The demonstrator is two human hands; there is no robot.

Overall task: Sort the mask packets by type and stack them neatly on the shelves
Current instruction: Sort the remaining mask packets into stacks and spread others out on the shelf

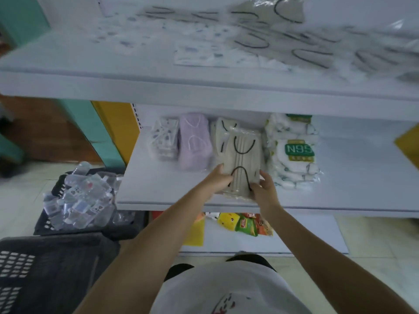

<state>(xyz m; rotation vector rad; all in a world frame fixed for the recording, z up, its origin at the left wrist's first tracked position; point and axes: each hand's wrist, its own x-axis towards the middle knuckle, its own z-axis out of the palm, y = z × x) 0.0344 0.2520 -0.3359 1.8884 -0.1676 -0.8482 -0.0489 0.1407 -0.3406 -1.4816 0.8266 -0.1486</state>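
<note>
White steel shelving fills the view: the upper shelf (68, 71) carries a loose, blurred scatter of unsorted packets (294, 41), and the middle shelf (362, 177) below it holds the sorted row. The row runs from a small patterned stack (163, 141) on the left, through a lilac stack (195, 143) and a beige stack (221, 137), to a tall white N95 stack (294, 155) on the right. A beige packet (242, 159) with black ear loops lies on top of the beige stack, reaching forward toward the shelf's front edge. Its long sides sit just beside the lilac and N95 stacks. The left hand (218, 180) grips its near left edge with fingers curled onto it, and the right hand (266, 189) pinches the near right corner. The packet looks skewed against the stack beneath, so the step in hand is probably squaring it up. The slick plastic wrap is the main risk. A push that is too firm could slide the whole beige stack backward or fan it out. A sideways nudge from the right hand could catch the leaning N95 stack and spill it. If let go while it overhangs the front, the packet could slip off the shelf.
</note>
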